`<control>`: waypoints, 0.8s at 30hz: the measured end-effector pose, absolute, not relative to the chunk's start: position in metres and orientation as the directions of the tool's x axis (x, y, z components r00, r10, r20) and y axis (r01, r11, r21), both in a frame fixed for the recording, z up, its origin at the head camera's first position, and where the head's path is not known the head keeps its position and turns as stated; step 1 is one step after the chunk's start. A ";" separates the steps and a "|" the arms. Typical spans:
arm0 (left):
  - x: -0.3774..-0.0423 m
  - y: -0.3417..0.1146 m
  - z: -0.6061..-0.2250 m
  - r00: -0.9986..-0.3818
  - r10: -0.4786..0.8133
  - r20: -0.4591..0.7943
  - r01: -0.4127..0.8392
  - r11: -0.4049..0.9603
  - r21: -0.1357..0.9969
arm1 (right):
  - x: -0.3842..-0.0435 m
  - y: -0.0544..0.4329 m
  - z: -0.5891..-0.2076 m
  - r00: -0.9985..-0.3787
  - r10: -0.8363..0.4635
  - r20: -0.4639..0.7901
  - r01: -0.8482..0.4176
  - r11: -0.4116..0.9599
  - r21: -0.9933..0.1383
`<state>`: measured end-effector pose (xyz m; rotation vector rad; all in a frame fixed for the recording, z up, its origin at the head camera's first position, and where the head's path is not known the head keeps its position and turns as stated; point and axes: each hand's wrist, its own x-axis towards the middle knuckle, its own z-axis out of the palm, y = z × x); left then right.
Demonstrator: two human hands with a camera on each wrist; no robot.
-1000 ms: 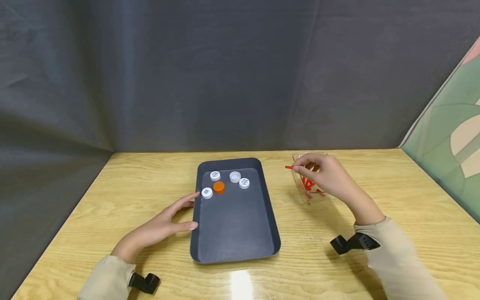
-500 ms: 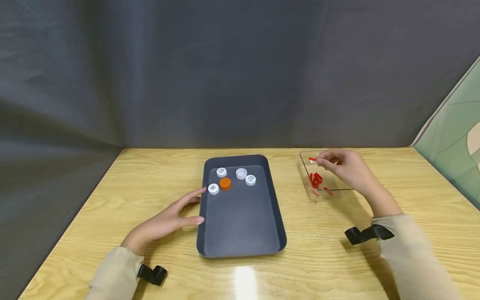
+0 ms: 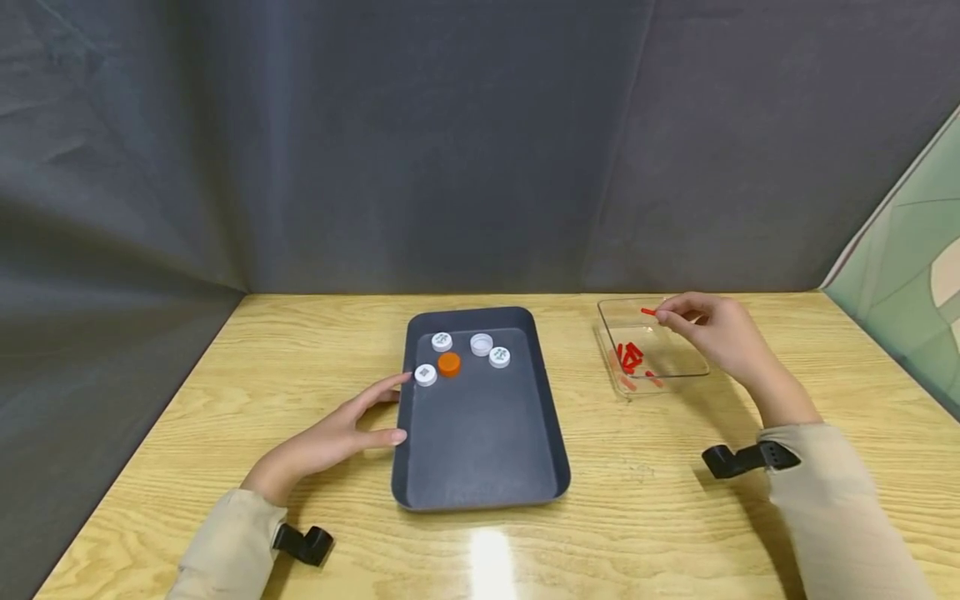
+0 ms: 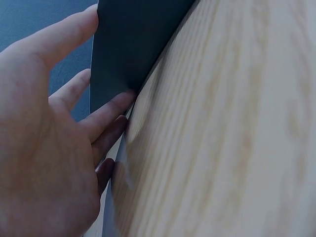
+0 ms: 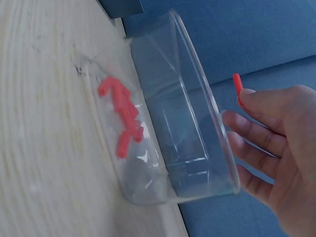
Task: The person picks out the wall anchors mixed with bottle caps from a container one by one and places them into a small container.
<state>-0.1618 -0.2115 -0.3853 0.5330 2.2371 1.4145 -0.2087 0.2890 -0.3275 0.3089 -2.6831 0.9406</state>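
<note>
In the head view my right hand (image 3: 716, 337) pinches a short red stick (image 3: 648, 312) between thumb and index finger, over a clear plastic box (image 3: 667, 376). The right wrist view shows this red stick (image 5: 238, 84) poking out above the thumb, level with the box's rim. Several more red sticks (image 5: 123, 106) lie in a heap on the box's floor. My left hand (image 3: 326, 442), fingers spread, touches the left side of a dark grey tray (image 3: 483, 442); in the left wrist view its fingertips rest along the tray's outer wall (image 4: 128, 44).
Towards the tray's far end lie several white bottle caps (image 3: 425, 375) and an orange cap (image 3: 449, 365). A wooden table (image 3: 315, 342) carries everything. Behind it hangs a dark curtain (image 3: 435, 150), and a green patterned panel (image 3: 915, 242) stands at the right.
My right hand has moved right with the red stick, from past the box's left edge to over the box. The left hand stays at the tray. The head view has shifted slightly.
</note>
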 end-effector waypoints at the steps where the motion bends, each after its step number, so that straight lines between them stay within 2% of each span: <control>1: -0.162 -0.211 -0.385 -0.830 0.536 -0.156 0.088 0.401 0.912 | -0.208 0.290 -0.327 -0.935 -0.100 0.340 -0.287 0.775 -0.562; 7: -0.163 -0.211 -0.385 -0.834 0.528 -0.161 0.079 0.404 0.911 | -0.206 0.297 -0.327 -0.934 -0.069 0.350 -0.256 0.814 -0.522; 24: -0.161 -0.212 -0.385 -0.832 0.536 -0.142 0.119 0.423 0.898 | -0.205 0.302 -0.332 -0.946 -0.068 0.318 -0.231 0.829 -0.509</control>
